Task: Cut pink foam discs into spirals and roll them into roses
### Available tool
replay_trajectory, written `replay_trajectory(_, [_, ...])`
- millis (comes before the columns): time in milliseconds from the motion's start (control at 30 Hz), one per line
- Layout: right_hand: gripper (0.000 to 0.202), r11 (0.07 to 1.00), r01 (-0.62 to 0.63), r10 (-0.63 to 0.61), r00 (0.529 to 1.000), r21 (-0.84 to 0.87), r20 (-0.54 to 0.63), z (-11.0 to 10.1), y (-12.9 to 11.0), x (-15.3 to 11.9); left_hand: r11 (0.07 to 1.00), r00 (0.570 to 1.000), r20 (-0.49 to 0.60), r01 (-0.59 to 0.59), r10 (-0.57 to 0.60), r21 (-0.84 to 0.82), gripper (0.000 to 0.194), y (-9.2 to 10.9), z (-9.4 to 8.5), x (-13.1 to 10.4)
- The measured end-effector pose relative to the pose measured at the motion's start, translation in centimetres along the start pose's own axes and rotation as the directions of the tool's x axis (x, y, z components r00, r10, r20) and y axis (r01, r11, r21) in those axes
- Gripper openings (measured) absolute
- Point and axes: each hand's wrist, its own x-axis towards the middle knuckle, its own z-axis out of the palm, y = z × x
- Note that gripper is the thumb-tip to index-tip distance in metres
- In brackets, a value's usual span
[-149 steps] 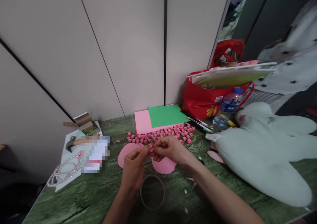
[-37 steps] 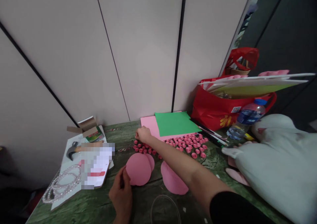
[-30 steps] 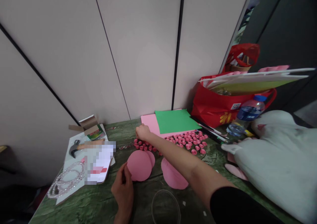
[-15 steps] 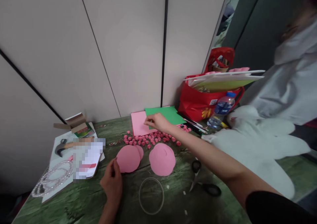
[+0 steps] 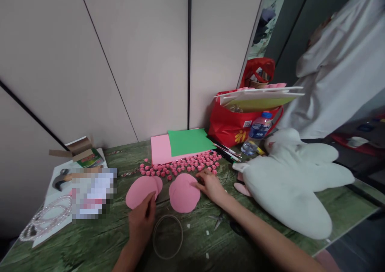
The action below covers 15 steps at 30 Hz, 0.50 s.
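My left hand (image 5: 142, 216) has its thumb and fingers drawn together over the right edge of the left pink paper circle (image 5: 140, 190). Whether anything is pinched between those fingertips is hidden. At the right edge of the other stack of pink paper circles (image 5: 184, 196), my right hand (image 5: 210, 184) has its fingers apart, the tips at the paper's rim. Small pink balls (image 5: 162, 168), very many, lie in a band behind the circles. A clear ring (image 5: 167, 258) rests in front. Scissors (image 5: 219, 221) lie partly under my right forearm.
Green paper (image 5: 189, 142) overlaps pink sheets (image 5: 159, 148) against the wall. A red bag (image 5: 224, 123), a water bottle (image 5: 260, 127) and a white plush toy (image 5: 288, 192) stand right. A hammer (image 5: 60, 180) and a bead string (image 5: 45, 216) lie left. A person in grey (image 5: 339, 71) is beyond.
My right hand has come back from above the green paper to the right circle stack. My left hand has moved right across the left circle. The view has shifted right.
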Motion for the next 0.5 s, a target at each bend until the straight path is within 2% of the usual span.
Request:
replay_trajectory(100, [0.034, 0.996, -0.068, 0.071, 0.997, -0.062, 0.036, 0.6, -0.5, 0.1, 0.991, 0.987, 0.120, -0.092, 0.104, -0.099, 0.023, 1.5, 0.5, 0.7])
replay_trajectory(233, [0.035, 0.988, -0.093, 0.097, 0.995, -0.119, 0.028, 0.9, -1.1, 0.0, 0.978, 0.967, 0.204, -0.116, 0.151, -0.171, 0.022, 3.1, 1.1, 1.5])
replay_trajectory(400, [0.037, 0.991, -0.113, 0.114, 0.993, -0.067, 0.016, 1.2, -0.9, 0.0, 0.977, 0.950, 0.297, -0.038, 0.101, -0.212, 0.022, 3.4, 1.7, 1.8])
replay_trajectory(500, [0.037, 0.993, -0.116, 0.117, 0.993, -0.011, 0.020, 1.4, -0.8, 0.1, 0.981, 0.926, 0.376, 0.048, 0.026, -0.187, 0.022, 3.3, 2.1, 1.9])
